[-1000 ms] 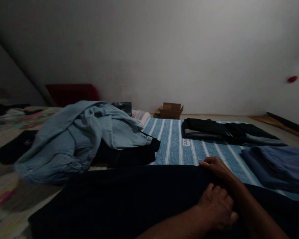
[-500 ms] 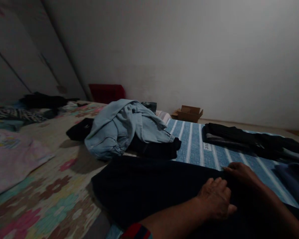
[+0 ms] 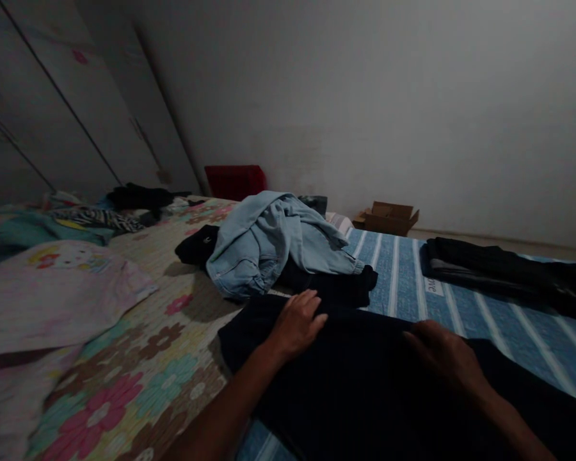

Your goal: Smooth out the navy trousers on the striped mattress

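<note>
In your head view, the dark garment (image 3: 365,384) lies flat across the bed, its left edge over the floral quilt (image 3: 125,378) and its right part on the striped sheet (image 3: 461,301). The quilt to its left lies bare; just beyond its far edge sits the denim jacket (image 3: 273,243) on a black garment (image 3: 345,288). Your left hand (image 3: 297,323) rests palm down near that far edge, fingers spread flat, gripping nothing. Your right hand (image 3: 444,355) lies flat too, fingers loosely extended on the cloth, well apart from the left. Folded dark clothes (image 3: 499,272) lie further right. A cardboard box (image 3: 388,218) and a red crate (image 3: 235,181) stand by the wall; wardrobe doors (image 3: 52,109) rise at left.
</note>
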The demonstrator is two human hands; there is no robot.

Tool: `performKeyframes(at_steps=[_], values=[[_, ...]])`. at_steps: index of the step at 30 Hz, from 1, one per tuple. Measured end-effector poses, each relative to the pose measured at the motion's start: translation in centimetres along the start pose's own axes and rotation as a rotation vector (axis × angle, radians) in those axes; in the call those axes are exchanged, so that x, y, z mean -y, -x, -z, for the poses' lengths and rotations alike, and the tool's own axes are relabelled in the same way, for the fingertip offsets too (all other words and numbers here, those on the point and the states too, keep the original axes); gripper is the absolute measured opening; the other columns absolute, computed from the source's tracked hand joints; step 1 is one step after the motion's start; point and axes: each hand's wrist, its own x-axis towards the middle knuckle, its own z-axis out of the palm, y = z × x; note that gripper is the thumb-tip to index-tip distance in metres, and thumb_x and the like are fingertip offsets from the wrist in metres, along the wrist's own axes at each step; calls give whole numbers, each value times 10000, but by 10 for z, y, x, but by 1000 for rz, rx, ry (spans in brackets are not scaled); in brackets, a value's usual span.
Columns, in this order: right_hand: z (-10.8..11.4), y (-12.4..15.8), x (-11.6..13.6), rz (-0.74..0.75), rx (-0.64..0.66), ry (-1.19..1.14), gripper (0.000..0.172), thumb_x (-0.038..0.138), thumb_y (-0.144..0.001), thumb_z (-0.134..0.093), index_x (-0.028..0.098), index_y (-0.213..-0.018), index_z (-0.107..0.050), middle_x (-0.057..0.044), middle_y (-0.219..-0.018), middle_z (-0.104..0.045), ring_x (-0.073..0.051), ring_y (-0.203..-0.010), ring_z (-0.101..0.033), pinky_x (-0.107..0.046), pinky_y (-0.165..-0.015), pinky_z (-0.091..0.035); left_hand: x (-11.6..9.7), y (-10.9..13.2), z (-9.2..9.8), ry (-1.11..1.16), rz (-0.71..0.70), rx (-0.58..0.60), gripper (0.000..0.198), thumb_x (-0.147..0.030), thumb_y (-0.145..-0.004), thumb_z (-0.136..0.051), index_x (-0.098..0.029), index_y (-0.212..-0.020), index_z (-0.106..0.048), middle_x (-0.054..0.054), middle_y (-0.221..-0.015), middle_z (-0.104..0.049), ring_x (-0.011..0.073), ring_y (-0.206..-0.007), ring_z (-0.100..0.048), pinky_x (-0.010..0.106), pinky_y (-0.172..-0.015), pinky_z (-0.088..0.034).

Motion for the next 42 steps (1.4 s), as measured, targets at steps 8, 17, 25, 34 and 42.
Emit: performKeyframes(at_steps=[8, 17, 25, 34, 42], values=[[-42, 16, -27, 206, -187, 6, 241, 391, -891, -430, 241, -854, -614, -68, -925, -656, -201, -822, -620, -331, -730, -490, 76, 7, 15, -172, 239, 18, 343, -264, -917, -384, -132, -1175, -567, 147, -1337, -519, 253, -1254, -459, 400, -1058, -346], [-43, 20, -30, 139, -176, -93, 245, 428, -883, -442, 263, -890, -622, -58, -972, -663, -214, -875, -629, -332, -745, -506, 84, -4, 16, -237, 300, 160, 297, -222, -877, -439, -187, -1129, -591, 104, -1181, -627, 254, -1113, -549, 393, -954, -386], [-45, 20, -34, 124, -155, -126, 257, 443, -874, -445, 270, -884, -635, -54, -989, -663, -221, -897, -628, -342, -778, -508, 98, -15, 32, -185, 243, 343, 204, -241, -836, -498, -207, -972, -646, 59, -1032, -674, 217, -968, -611, 300, -829, -434], [-46, 20, -38, 126, -145, -140, 260, 452, -872, -446, 274, -888, -634, -55, -973, -662, -213, -872, -628, -327, -732, -520, 100, -26, 51, -130, 242, 424, 75, -246, -710, -598, -178, -729, -623, 22, -719, -621, 205, -711, -590, 280, -652, -419], [-42, 19, -36, 159, -155, -83, 261, 435, -871, -451, 260, -885, -645, -36, -945, -675, -189, -846, -644, -302, -723, -532, 107, -13, 54, 10, 208, 344, 126, -273, -678, -591, -182, -764, -591, 2, -756, -603, 183, -720, -573, 257, -627, -397]])
